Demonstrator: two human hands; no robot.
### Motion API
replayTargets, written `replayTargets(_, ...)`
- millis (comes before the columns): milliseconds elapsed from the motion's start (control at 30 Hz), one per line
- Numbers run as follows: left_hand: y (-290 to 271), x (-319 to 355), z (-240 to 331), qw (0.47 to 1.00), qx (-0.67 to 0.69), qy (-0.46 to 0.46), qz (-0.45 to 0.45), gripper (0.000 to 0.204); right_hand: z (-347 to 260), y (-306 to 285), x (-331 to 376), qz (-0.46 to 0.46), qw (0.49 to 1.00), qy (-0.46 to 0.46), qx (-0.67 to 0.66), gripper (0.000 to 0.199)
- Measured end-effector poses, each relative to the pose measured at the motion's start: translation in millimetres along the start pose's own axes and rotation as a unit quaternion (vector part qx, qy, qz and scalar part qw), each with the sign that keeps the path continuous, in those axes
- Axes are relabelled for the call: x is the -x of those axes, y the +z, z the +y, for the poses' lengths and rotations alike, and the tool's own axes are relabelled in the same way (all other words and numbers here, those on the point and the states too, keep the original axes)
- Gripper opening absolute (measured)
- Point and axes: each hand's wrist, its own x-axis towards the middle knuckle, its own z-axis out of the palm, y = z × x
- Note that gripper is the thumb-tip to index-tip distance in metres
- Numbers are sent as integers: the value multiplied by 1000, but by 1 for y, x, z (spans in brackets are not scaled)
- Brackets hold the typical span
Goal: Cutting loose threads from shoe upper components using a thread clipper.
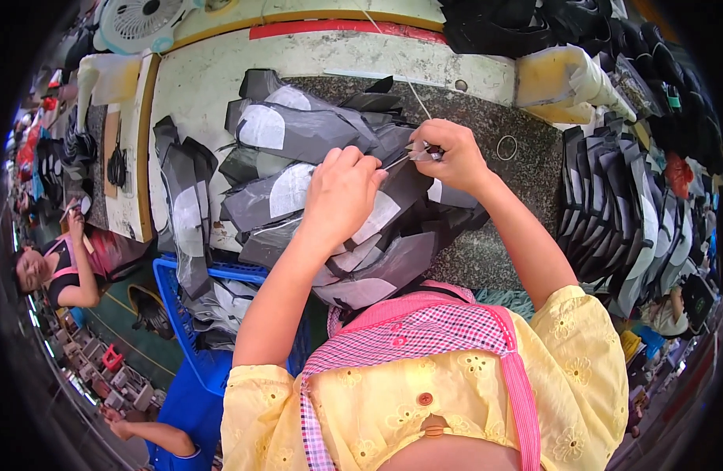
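Note:
My left hand [342,192] is closed, its fingertips pinching the edge of a dark grey fabric piece [408,184] on the pile. Closed around small metal thread snips [422,151], my right hand [453,153] is just right of the left one. The snips' blades point toward the left fingertips, near that piece's edge. Under and around both hands lie several dark grey cut pieces [318,129] with pale, rounded patches, heaped on the worktable [526,177]. Whether a thread lies between the blades is too small to tell.
A blue basket [167,290] holding more pieces stands at the left. Stacked grey pieces [612,204] line the right side. A white cord [412,86] hangs down toward my right hand. A fan [142,20] stands far left. Other people [83,275] are at the left.

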Motion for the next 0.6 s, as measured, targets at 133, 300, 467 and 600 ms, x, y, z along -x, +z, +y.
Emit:
replayTargets(133,-3,-2,-1,995,78,-37,-40,21,-2,-4,-2,-6,999,20,-49,13)
replayTargets(300,-13,-5,-3,979,154,-102,-88,25,-7,-10,-7,-16,999,-7,-50,14)
replayTargets(467,-16,-8,0,970,181,-128,-104,23,-10,-10,-9,-5,999,-7,-41,13)
replayTargets(600,-11,-4,1,943,248,-193,-112,22,-22,-9,-10,-16,996,70,-54,12)
